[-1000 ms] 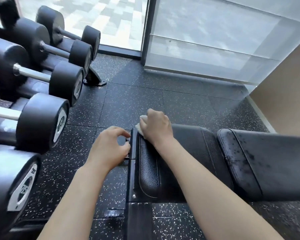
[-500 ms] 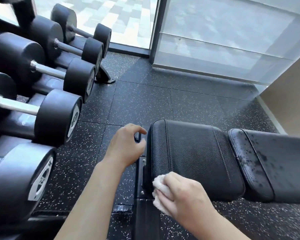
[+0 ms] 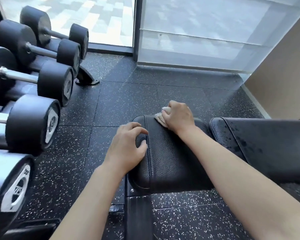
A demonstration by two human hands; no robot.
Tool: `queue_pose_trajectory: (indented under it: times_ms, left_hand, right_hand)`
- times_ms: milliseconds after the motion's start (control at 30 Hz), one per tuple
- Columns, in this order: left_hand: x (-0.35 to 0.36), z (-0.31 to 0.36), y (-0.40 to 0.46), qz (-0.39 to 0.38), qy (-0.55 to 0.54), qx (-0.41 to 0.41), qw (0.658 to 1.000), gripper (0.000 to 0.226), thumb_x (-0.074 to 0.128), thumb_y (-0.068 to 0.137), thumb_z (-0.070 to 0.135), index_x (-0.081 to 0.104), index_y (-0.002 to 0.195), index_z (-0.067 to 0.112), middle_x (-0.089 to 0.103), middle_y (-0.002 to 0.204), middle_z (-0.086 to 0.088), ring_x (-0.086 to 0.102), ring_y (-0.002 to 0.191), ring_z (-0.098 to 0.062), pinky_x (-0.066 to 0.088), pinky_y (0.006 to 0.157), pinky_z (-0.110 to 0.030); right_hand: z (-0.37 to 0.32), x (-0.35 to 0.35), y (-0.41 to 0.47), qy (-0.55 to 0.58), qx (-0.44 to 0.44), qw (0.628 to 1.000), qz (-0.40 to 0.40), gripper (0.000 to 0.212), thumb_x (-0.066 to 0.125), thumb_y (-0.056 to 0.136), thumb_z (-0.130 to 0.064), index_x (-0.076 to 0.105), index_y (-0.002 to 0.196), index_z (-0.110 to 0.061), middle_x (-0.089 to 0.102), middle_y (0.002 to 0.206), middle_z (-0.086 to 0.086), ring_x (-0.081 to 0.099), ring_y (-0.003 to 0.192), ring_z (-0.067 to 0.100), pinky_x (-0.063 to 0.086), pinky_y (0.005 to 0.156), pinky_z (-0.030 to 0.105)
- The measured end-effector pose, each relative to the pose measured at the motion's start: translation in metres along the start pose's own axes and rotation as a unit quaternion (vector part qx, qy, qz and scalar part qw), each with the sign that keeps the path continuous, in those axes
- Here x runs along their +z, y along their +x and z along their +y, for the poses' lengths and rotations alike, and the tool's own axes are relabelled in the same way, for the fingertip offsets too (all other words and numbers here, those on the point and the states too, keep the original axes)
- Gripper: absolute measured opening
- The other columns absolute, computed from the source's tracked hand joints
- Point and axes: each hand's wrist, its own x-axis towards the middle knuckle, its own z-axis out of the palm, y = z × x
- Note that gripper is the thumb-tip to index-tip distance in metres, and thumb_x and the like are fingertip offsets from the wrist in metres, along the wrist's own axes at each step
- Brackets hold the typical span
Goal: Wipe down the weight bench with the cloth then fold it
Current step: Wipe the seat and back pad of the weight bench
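Observation:
The black padded weight bench [image 3: 171, 158] runs from the centre to the right, its seat pad nearest me and the longer back pad [image 3: 267, 144] beyond a gap. My right hand [image 3: 177, 116] grips a bunched white cloth [image 3: 160, 118] and presses it on the far edge of the seat pad. Most of the cloth is hidden under the fingers. My left hand [image 3: 126, 148] rests at the seat pad's left end with curled fingers that hold nothing.
A rack of black dumbbells [image 3: 35, 122] fills the left side, close to the bench end. Speckled black rubber floor [image 3: 125, 101] lies between them. A glass wall [image 3: 197, 32] stands at the back and a beige wall [image 3: 284, 75] at the right.
My right hand has carried the cloth from the seat pad's near edge across to its far edge. My left hand has stayed at the pad's left end.

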Motion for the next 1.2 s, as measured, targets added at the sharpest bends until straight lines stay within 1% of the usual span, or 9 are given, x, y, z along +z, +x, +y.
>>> queue_pose_trajectory:
  times_ms: [167,333,467,533,667,867,1000,1133,1200]
  left_hand:
    - [0.011,0.01,0.002,0.025,0.003,-0.002,1.0,0.023,0.076,0.083,0.022,0.076,0.106,0.025,0.062,0.128,0.006,0.051,0.125,-0.019,0.035,0.106,-0.024]
    - [0.028,0.018,0.001,0.035,0.011,0.014,0.999,0.028,0.063,0.08,0.036,0.076,0.103,0.026,0.062,0.128,0.004,0.05,0.127,-0.021,0.044,0.108,-0.048]
    - [0.039,0.021,0.0,0.049,0.035,0.023,0.998,0.026,0.065,0.08,0.035,0.073,0.103,0.028,0.061,0.129,0.006,0.051,0.128,-0.021,0.042,0.108,-0.052]
    - [0.041,0.022,0.001,0.053,0.048,0.019,0.997,0.025,0.066,0.08,0.035,0.072,0.103,0.029,0.061,0.129,0.008,0.05,0.13,-0.02,0.041,0.108,-0.05]
    - [0.041,0.023,0.002,0.053,0.055,0.015,0.997,0.023,0.065,0.08,0.036,0.072,0.102,0.031,0.061,0.129,0.01,0.049,0.13,-0.018,0.039,0.109,-0.047]
    - [0.029,0.011,0.01,0.06,0.026,0.007,0.998,0.022,0.062,0.081,0.031,0.074,0.099,0.029,0.064,0.126,0.011,0.054,0.123,-0.017,0.044,0.104,-0.046]
    - [0.02,-0.002,0.01,0.063,-0.001,0.024,0.998,0.022,0.063,0.083,0.027,0.076,0.1,0.024,0.067,0.123,0.008,0.054,0.121,-0.019,0.034,0.111,-0.02]
    - [0.019,-0.006,0.012,0.077,-0.016,0.043,0.996,0.018,0.064,0.083,0.024,0.077,0.095,0.024,0.068,0.12,0.008,0.057,0.12,-0.019,0.047,0.105,-0.046]
    - [0.018,-0.007,0.02,0.104,-0.037,0.052,0.993,0.016,0.064,0.082,0.018,0.077,0.091,0.022,0.07,0.116,0.007,0.059,0.116,-0.019,0.048,0.103,-0.046]
  right_hand:
    - [0.008,-0.02,-0.054,0.012,-0.087,0.996,-0.018,0.027,0.064,0.09,-0.04,0.058,0.084,-0.014,0.069,0.083,0.008,0.065,0.083,0.033,0.036,0.065,0.033]
    - [0.051,-0.052,-0.154,0.055,-0.163,0.982,-0.072,0.033,0.059,0.088,-0.044,0.038,0.073,-0.023,0.047,0.065,-0.007,0.051,0.059,0.017,0.044,0.058,0.034]
    - [0.07,-0.057,-0.165,0.048,-0.207,0.975,-0.06,0.034,0.061,0.091,-0.041,0.032,0.077,-0.028,0.043,0.067,-0.011,0.047,0.056,0.014,0.042,0.054,0.031]
    - [0.065,-0.048,-0.141,0.038,-0.199,0.979,-0.032,0.032,0.062,0.091,-0.039,0.038,0.076,-0.026,0.047,0.068,-0.008,0.053,0.058,0.019,0.044,0.055,0.033]
    - [0.048,-0.024,-0.061,0.004,-0.112,0.994,0.006,0.029,0.064,0.092,-0.038,0.049,0.077,-0.017,0.064,0.075,0.004,0.063,0.073,0.031,0.041,0.063,0.034]
    - [0.023,-0.012,-0.004,-0.005,-0.018,1.0,-0.014,0.027,0.059,0.095,-0.037,0.061,0.094,-0.011,0.069,0.093,0.012,0.064,0.088,0.035,0.034,0.069,0.031]
    - [0.019,-0.024,-0.052,-0.002,-0.057,0.998,-0.013,0.026,0.062,0.093,-0.041,0.053,0.084,-0.018,0.068,0.083,0.006,0.064,0.081,0.03,0.032,0.067,0.029]
    - [0.018,-0.042,-0.149,0.06,-0.095,0.993,-0.046,0.036,0.063,0.089,-0.042,0.04,0.072,-0.021,0.046,0.063,-0.009,0.049,0.059,0.013,0.03,0.059,0.021]
    - [0.021,-0.047,-0.18,0.096,-0.101,0.989,-0.058,0.036,0.069,0.088,-0.033,0.042,0.07,-0.017,0.046,0.062,-0.009,0.046,0.057,0.01,0.03,0.056,0.013]
